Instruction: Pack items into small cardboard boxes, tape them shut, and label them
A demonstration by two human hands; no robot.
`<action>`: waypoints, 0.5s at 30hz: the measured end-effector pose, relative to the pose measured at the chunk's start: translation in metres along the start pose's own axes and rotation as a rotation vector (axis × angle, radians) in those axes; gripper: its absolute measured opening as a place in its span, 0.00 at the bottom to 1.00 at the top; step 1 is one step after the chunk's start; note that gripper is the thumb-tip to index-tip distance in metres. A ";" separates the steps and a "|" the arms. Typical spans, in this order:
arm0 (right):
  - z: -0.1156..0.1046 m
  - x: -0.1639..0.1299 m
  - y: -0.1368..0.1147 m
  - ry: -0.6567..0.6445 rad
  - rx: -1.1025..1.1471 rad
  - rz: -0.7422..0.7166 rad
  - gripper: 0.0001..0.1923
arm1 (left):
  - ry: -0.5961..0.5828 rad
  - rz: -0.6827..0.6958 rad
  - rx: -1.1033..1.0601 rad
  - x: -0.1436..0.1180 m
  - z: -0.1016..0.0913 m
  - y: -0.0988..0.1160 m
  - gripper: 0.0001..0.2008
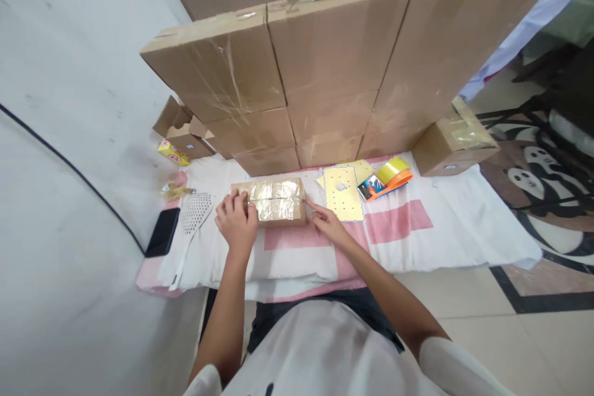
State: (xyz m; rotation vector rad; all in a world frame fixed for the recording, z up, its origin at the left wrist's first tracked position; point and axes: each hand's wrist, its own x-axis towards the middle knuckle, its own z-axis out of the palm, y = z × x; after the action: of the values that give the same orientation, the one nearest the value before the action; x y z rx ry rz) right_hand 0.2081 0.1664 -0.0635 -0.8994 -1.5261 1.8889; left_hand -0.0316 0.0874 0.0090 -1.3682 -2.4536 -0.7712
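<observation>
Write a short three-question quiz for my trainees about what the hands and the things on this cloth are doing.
1. True or false: the left hand rests on the near left end of the small taped box.
2. Which thing lies just right of the small taped box? A) the white strainer B) the yellow card C) the black phone
3. Fill in: the right hand touches the box at its ___ end.

Key: 1 true; 2 B; 3 right. Both hands lie on the box with fingers spread, not closed round it, on the pink and white cloth.
</observation>
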 end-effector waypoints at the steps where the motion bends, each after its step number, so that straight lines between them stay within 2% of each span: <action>1: 0.003 -0.001 0.000 -0.007 0.002 0.006 0.42 | 0.002 0.003 0.004 0.000 0.000 0.000 0.19; 11: 0.023 -0.007 -0.009 0.119 -0.074 0.001 0.41 | 0.000 0.020 -0.037 0.000 0.000 -0.004 0.19; 15: 0.024 0.001 -0.010 0.084 -0.032 0.060 0.44 | 0.008 0.012 -0.044 0.000 0.000 -0.005 0.19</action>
State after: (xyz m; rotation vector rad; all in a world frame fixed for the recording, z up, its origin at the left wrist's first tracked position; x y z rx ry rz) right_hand 0.1890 0.1542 -0.0506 -1.0363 -1.4985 1.8485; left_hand -0.0351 0.0850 0.0075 -1.3911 -2.4344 -0.8310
